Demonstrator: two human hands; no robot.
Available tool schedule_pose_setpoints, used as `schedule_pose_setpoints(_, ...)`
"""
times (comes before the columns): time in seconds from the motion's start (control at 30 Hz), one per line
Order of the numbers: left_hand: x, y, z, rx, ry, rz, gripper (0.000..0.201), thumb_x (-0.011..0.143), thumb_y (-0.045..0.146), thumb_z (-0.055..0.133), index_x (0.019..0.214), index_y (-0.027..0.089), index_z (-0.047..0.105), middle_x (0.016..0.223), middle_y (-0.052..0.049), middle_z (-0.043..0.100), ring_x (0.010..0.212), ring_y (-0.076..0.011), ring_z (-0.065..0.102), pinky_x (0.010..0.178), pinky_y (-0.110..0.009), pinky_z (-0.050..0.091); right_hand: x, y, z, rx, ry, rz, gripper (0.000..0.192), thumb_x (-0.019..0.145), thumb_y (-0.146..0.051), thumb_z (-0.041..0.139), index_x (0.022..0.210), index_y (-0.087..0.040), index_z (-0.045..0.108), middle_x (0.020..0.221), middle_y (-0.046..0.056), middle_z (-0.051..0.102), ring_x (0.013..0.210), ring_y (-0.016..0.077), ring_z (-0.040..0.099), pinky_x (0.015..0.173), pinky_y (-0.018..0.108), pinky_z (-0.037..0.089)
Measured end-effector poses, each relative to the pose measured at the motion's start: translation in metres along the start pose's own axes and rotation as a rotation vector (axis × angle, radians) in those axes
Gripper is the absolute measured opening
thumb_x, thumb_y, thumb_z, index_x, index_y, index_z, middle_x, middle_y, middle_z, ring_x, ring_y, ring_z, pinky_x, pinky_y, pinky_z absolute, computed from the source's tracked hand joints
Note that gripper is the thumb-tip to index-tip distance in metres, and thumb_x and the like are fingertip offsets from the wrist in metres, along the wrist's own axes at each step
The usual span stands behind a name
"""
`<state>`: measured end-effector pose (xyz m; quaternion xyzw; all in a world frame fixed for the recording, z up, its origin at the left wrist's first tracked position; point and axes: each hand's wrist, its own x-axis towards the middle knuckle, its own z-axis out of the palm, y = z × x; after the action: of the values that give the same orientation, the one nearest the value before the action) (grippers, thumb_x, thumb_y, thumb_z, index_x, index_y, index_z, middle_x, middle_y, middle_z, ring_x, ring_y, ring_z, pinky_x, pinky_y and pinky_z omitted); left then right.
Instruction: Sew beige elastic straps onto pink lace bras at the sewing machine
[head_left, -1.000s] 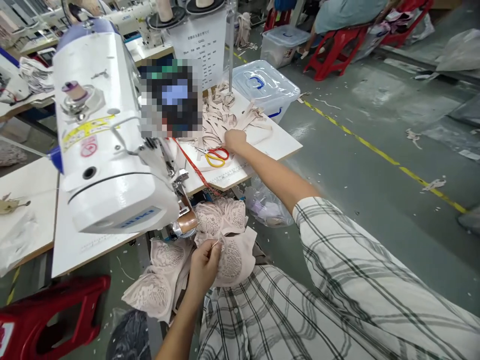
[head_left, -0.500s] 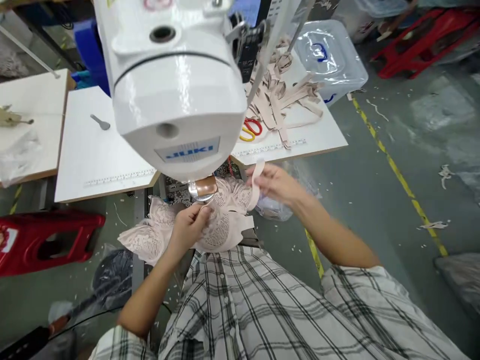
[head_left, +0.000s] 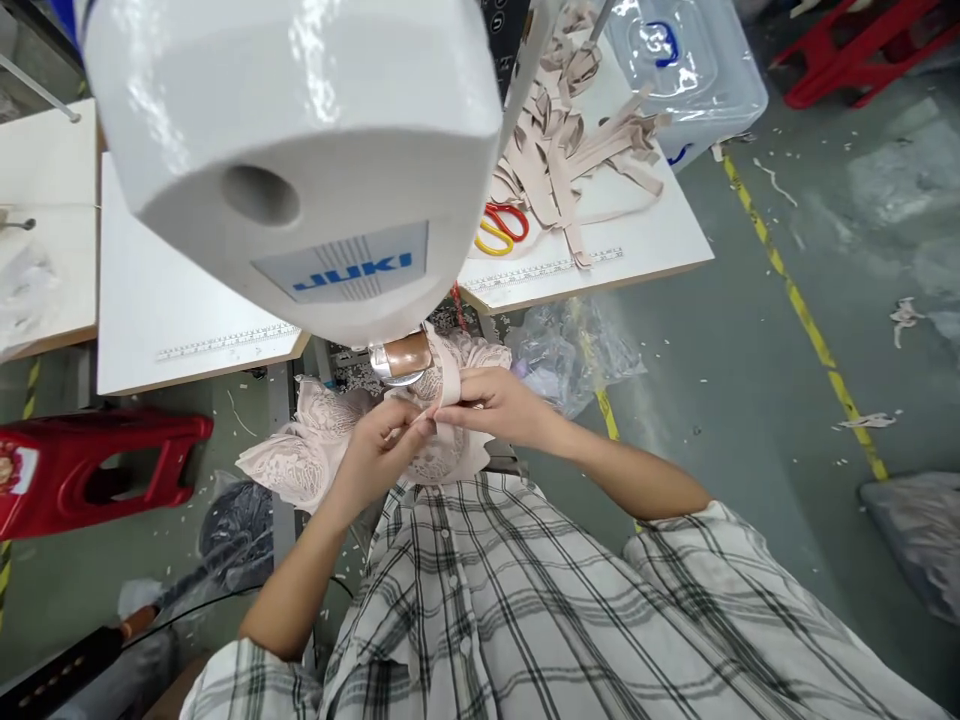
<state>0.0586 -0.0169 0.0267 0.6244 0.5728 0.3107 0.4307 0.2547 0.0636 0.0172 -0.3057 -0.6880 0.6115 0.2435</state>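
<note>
A white sewing machine [head_left: 330,180] hangs over the work, its shiny round end with a copper-coloured plate [head_left: 407,356] just above my hands. Pale pink lace bras [head_left: 300,460] lie in front of it, draped to both sides. My left hand [head_left: 386,445] is closed, pinching the edge of the lace bra below the plate. Touching its fingertips, my right hand [head_left: 499,405] is closed on a pale pink fabric strip [head_left: 450,370], which loops up beside the plate. The strip's end is hidden between my fingers.
Red-and-yellow-handled scissors [head_left: 501,230] and a heap of pink strips [head_left: 555,170] lie on the right white table [head_left: 525,285]. A lidded clear box [head_left: 686,80] stands behind it. A red stool [head_left: 97,470] is on the left; plastic bags [head_left: 577,350] hang below the right table.
My right hand has moved left with the fabric strip and now meets my left hand at the bra. The view has shifted closer to the sewing machine.
</note>
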Motion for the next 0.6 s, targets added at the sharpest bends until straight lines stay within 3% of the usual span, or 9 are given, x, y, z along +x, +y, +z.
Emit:
schedule_pose_setpoints(0.07,-0.005,-0.005,0.019,0.005,0.171,0.080,0.025,0.097,0.038,0.055,0.082,0.019,0.061,0.101,-0.007,0.066,0.093,-0.0180,0.061,0.080,-0.029,0.049,0.001,0.006,0.005,0.205,0.074,0.131,0.028,0.084,-0.046,0.074,0.094,-0.022,0.081,0.083,0.002,0.077,0.072,0.0137,0.068,0.063,0.025,0.053)
schedule_pose_setpoints(0.17,-0.008,-0.013,0.042,0.076,0.439,0.102,0.020,0.099,0.034,0.052,0.086,0.019,0.055,0.087,-0.004,0.064,0.073,-0.0136,0.059,0.066,-0.025,0.046,0.010,0.013,0.005,0.456,0.155,0.263,0.036,0.078,-0.053,0.078,0.092,-0.019,0.079,0.071,0.000,0.071,0.054,0.0078,0.056,0.049,0.021,0.045)
schedule_pose_setpoints(0.2,-0.007,-0.015,0.044,0.116,0.481,0.126,0.017,0.099,0.033,0.052,0.091,0.019,0.056,0.082,-0.002,0.063,0.067,-0.0126,0.057,0.062,-0.024,0.045,0.014,0.012,0.002,0.484,0.146,0.272,0.038,0.077,-0.054,0.078,0.092,-0.019,0.079,0.071,0.000,0.071,0.054,0.0072,0.055,0.049,0.020,0.045)
schedule_pose_setpoints(0.27,-0.001,-0.016,0.035,0.226,0.448,0.240,0.017,0.098,0.031,0.053,0.105,0.017,0.061,0.076,0.000,0.064,0.061,-0.0118,0.058,0.057,-0.023,0.043,0.023,0.008,-0.010,0.449,0.107,0.258,0.039,0.081,-0.054,0.074,0.097,-0.019,0.078,0.077,0.001,0.072,0.059,0.0078,0.058,0.052,0.020,0.049)
schedule_pose_setpoints(0.37,0.011,-0.011,0.004,0.364,0.283,0.399,0.028,0.100,0.025,0.049,0.122,0.020,0.066,0.066,0.003,0.065,0.055,-0.0101,0.059,0.053,-0.021,0.041,0.042,-0.001,-0.034,0.296,0.117,0.178,0.035,0.088,-0.052,0.067,0.099,-0.020,0.075,0.080,0.001,0.070,0.065,0.0086,0.060,0.057,0.020,0.051)
schedule_pose_setpoints(0.47,0.019,0.000,-0.024,0.345,0.255,0.252,0.031,0.101,0.027,0.049,0.122,0.020,0.071,0.086,-0.003,0.078,0.069,-0.0125,0.070,0.060,-0.020,0.050,0.063,-0.006,-0.050,0.199,0.066,0.104,0.030,0.082,-0.047,0.074,0.089,-0.018,0.070,0.072,-0.001,0.063,0.062,0.0101,0.057,0.056,0.022,0.049)
schedule_pose_setpoints(0.53,0.022,0.008,-0.032,0.296,0.244,0.111,0.032,0.100,0.031,0.051,0.123,0.021,0.072,0.108,-0.006,0.079,0.087,-0.0170,0.075,0.069,-0.023,0.057,0.076,-0.006,-0.054,0.123,0.033,0.051,0.026,0.080,-0.043,0.075,0.084,-0.018,0.067,0.071,-0.001,0.063,0.063,0.0124,0.057,0.058,0.026,0.050)
schedule_pose_setpoints(0.6,0.022,0.013,-0.035,0.276,0.230,0.036,0.033,0.100,0.033,0.052,0.124,0.022,0.072,0.115,-0.006,0.077,0.095,-0.0199,0.075,0.070,-0.025,0.059,0.088,-0.006,-0.054,-0.015,0.092,-0.025,0.021,0.080,-0.038,0.073,0.083,-0.019,0.064,0.073,0.000,0.064,0.067,0.0149,0.059,0.064,0.030,0.052)
